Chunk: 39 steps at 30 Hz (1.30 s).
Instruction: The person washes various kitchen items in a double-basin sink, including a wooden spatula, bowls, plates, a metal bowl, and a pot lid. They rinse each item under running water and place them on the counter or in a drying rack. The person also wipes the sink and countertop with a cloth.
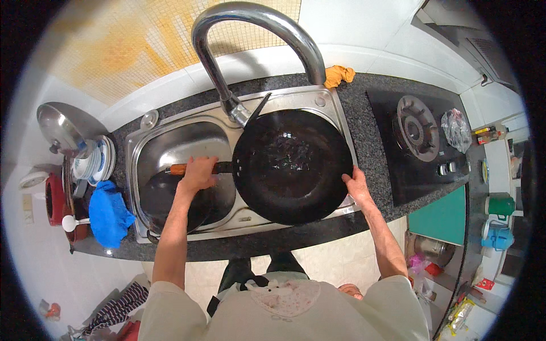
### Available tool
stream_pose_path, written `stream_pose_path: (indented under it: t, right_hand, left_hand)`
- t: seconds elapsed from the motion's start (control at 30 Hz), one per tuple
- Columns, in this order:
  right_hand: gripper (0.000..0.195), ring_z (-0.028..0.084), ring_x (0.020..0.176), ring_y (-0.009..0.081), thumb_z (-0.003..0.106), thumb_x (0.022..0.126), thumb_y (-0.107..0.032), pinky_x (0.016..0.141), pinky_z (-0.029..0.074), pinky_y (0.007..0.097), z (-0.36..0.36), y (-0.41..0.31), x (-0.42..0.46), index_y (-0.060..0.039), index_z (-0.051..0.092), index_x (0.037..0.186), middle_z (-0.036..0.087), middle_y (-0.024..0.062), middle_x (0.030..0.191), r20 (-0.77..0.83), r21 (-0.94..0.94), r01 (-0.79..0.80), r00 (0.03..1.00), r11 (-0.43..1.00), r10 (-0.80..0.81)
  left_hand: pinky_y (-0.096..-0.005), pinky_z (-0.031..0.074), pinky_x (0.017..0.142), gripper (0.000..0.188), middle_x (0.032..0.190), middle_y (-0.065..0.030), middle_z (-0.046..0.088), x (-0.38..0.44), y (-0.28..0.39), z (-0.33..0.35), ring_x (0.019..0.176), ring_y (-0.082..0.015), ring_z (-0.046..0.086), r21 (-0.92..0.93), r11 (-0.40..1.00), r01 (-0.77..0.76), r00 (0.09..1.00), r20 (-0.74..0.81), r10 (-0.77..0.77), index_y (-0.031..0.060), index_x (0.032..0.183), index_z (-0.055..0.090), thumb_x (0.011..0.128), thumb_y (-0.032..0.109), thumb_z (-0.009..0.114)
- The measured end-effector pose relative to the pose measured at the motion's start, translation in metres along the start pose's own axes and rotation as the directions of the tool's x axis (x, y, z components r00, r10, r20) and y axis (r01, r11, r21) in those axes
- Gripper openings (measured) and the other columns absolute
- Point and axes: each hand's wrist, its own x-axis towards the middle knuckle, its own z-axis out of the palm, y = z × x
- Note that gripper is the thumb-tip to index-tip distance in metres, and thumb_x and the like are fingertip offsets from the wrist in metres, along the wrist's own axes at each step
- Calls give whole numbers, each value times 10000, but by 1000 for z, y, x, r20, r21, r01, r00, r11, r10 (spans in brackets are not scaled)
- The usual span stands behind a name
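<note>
A large dark wok (290,170) rests over the right side of the double stainless steel sink (132,179), its inside facing up with glints of light on the bottom. My left hand (199,172) is wrapped around the wok's handle, whose wooden end (178,169) sticks out to the left. At the opposite side, my right hand (357,185) grips the rim with the thumb on top. Another dark pan (160,196) lies in the left basin, partly hidden below my left forearm. Behind the wok rises the curved chrome faucet (256,10).
Left of the sink are stacked bowls and plates (102,160), a metal lid (62,128) and a blue cloth (108,215). An orange cloth (339,76) lies behind the sink. A gas hob (416,128) is set into the granite counter (367,128) on the right, with crumpled clear plastic (456,130) on it.
</note>
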Motion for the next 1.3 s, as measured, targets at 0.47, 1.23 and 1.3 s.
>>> stream_pose_path:
  t: [0.47,1.23,1.3]
  right_hand:
    - [307,535,919,178,507,794,-17,838,403,289,-26,-4,-52,17,523,1099,596,77,1020,79,427,-177,984,887,159]
    - [354,515,899,152,518,818,-125,830,393,267,-258,-143,-119,41,515,1130,587,75,1022,-328,-270,163,911,949,-250]
    - [363,516,921,160,514,803,-105,838,389,274,-285,-150,-110,41,512,1135,586,85,1033,-314,-358,203,893,911,-322]
  left_hand:
    - [-434,446,609,193,704,-121,586,-18,71,-141,708,-333,581,53,990,-134,984,127,126,64,741,572,638,175,691]
    - [-438,424,628,246,713,-135,554,63,180,-26,729,-351,559,-599,751,-279,960,-188,207,49,826,502,676,154,666]
    - [-432,421,625,245,708,-142,553,74,194,-25,735,-347,561,-631,742,-228,973,-116,201,37,818,500,687,163,664]
